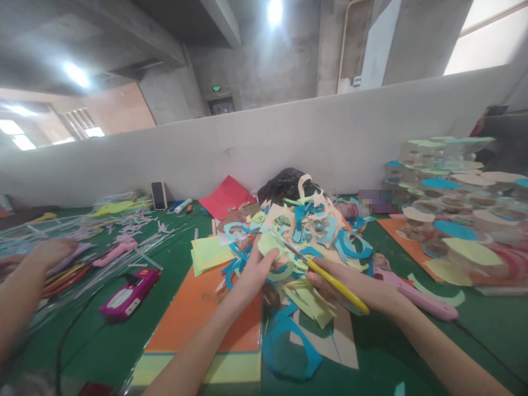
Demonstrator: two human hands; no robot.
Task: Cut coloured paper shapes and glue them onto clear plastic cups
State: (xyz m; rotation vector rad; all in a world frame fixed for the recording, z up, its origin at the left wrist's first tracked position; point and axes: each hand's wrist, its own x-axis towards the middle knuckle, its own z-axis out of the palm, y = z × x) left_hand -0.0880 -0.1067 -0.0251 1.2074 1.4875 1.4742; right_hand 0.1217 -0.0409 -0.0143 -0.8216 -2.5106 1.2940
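My left hand [259, 265] pinches a piece of pale green paper [270, 243] above a heap of cuttings. In my right hand [336, 278] is a pair of scissors [340, 287] with yellow handles, its blades pointing up and left against the paper's right edge. How far the blades are apart is hard to make out. Below and behind both hands spreads the heap of blue, cream and green paper scraps [325, 223]. A cut blue paper ring [291, 352] lies nearest me.
An orange paper stack [202, 313] lies left of centre. Beyond it is red paper [227, 199]. A pink glue gun [416, 297] and paper-topped clear cups [457, 220] are on the right. Left are a magenta device [130, 294], a phone [158, 196] and another person's hand [51, 256].
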